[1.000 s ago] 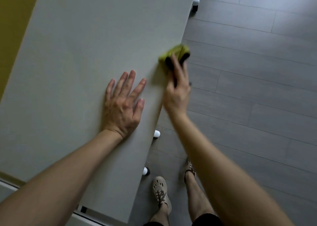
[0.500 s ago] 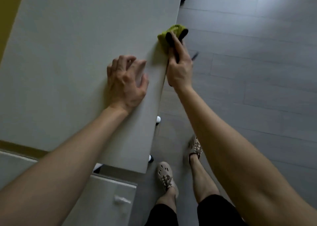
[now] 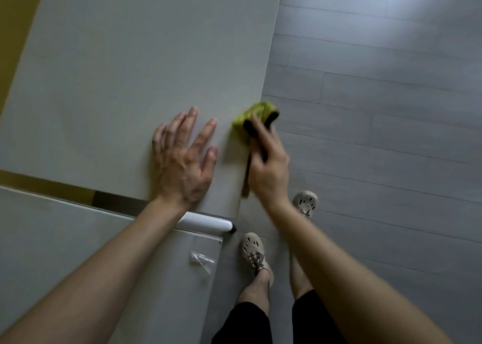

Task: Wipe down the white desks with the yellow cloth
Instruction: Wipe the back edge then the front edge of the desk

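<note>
The fingers [image 3: 257, 128] of my right hand [image 3: 268, 171] grip the yellow cloth [image 3: 250, 114] over the right edge of the counter [image 3: 130, 69], to wipe its rim; my left hand [image 3: 182, 161] lies spread flat beside it, steadying me.

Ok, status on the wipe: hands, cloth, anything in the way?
Left hand open, flat on white desk. Right hand's grip on yellow cloth at desk's right edge. Clear plastic bag on nearer desk.
</note>
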Motion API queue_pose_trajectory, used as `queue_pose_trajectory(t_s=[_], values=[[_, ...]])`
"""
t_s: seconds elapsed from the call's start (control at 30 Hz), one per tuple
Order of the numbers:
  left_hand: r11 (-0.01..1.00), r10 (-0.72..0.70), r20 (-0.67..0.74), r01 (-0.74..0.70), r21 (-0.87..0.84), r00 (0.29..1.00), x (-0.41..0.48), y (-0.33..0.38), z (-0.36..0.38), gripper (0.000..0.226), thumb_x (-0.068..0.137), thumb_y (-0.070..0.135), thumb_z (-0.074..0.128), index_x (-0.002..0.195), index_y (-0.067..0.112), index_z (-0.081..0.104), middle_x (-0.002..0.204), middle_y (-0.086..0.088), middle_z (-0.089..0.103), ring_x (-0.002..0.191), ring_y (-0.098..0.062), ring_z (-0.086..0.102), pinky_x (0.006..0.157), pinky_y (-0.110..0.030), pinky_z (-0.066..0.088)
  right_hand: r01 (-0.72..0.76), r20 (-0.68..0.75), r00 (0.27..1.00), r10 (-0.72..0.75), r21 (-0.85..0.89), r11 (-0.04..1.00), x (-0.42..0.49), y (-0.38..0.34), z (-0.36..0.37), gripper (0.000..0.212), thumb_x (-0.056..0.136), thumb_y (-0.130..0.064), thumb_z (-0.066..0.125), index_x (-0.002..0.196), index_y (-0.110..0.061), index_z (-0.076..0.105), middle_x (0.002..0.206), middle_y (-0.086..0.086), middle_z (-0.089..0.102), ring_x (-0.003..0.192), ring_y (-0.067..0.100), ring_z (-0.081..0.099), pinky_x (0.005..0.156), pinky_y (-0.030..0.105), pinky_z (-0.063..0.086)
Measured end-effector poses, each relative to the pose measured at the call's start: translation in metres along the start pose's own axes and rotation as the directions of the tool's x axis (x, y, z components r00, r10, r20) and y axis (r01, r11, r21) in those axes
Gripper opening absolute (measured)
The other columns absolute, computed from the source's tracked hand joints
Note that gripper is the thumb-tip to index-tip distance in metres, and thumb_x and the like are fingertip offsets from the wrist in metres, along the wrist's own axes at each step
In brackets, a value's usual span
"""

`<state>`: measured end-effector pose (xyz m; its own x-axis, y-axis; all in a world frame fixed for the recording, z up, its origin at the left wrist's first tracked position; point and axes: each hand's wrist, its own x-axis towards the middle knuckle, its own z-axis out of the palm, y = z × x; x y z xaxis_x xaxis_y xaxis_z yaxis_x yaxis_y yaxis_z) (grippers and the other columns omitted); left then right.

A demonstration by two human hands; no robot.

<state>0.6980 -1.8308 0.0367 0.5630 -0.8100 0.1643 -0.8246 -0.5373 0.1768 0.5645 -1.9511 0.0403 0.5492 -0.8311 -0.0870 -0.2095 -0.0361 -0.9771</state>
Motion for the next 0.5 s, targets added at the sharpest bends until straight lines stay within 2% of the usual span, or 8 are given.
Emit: queue_pose_trajectory(t_s=[0.13, 0.23, 0.3, 0.43, 0.5], values=[[1.0, 0.005, -0.026, -0.004, 0.013, 1.0, 0.001, -0.001, 0.003, 0.052, 0.109, 0.045, 0.049, 0.159, 0.032, 0.055, 0.174, -0.008, 0.039, 0.158, -0.031, 0.037, 0.129, -0.057, 0.024, 0.029, -0.111, 0.993, -0.033, -0.034, 0.999, 0.08, -0.003, 0.003, 0.048, 0.106, -0.013, 0.054, 0.151, -0.025, 0.065, 0.164, 0.001, 0.054, 0.141, 0.003, 0.052, 0.111, 0.009, 0.04], [1.0, 0.007, -0.037, -0.007, -0.003, 0.999, 0.0, -0.001, 0.005, 0.052, 0.109, 0.045, 0.049, 0.158, 0.033, 0.056, 0.173, -0.008, 0.04, 0.158, -0.031, 0.038, 0.129, -0.057, 0.024, -0.018, -0.126, 0.992, 0.016, -0.017, 1.0, 0.048, -0.008, 0.008, 0.05, 0.106, -0.011, 0.055, 0.153, -0.025, 0.063, 0.163, 0.003, 0.055, 0.145, 0.008, 0.053, 0.118, 0.018, 0.043], [1.0, 0.008, -0.04, -0.009, -0.014, 0.999, 0.0, -0.003, 0.006, 0.052, 0.109, 0.045, 0.048, 0.158, 0.033, 0.056, 0.173, -0.007, 0.041, 0.158, -0.031, 0.038, 0.129, -0.057, 0.023, -0.033, -0.118, 0.993, 0.029, -0.031, 0.999, -0.007, -0.004, 0.007, 0.053, 0.104, -0.003, 0.056, 0.152, -0.024, 0.064, 0.162, 0.003, 0.056, 0.143, 0.0, 0.053, 0.114, 0.015, 0.043], [1.0, -0.009, -0.016, 0.009, -0.026, 1.0, 0.002, -0.002, 0.006, 0.054, 0.109, 0.046, 0.045, 0.16, 0.033, 0.053, 0.174, -0.007, 0.038, 0.159, -0.03, 0.036, 0.13, -0.057, 0.022, -0.057, 0.061, 0.996, 0.062, -0.075, 0.996, -0.11, 0.004, -0.014, 0.055, 0.103, 0.006, 0.062, 0.151, -0.021, 0.064, 0.162, 0.0, 0.055, 0.147, 0.0, 0.051, 0.119, 0.019, 0.042], [0.999, -0.012, -0.004, 0.012, -0.048, 1.0, 0.002, -0.002, 0.006, 0.054, 0.108, 0.045, 0.047, 0.16, 0.032, 0.054, 0.174, -0.008, 0.039, 0.158, -0.031, 0.037, 0.129, -0.058, 0.022, -0.07, 0.187, 0.978, 0.096, -0.14, 0.988, -0.132, 0.0, -0.03, 0.05, 0.104, -0.005, 0.063, 0.149, -0.026, 0.066, 0.158, -0.005, 0.059, 0.142, 0.003, 0.058, 0.114, 0.021, 0.047]])
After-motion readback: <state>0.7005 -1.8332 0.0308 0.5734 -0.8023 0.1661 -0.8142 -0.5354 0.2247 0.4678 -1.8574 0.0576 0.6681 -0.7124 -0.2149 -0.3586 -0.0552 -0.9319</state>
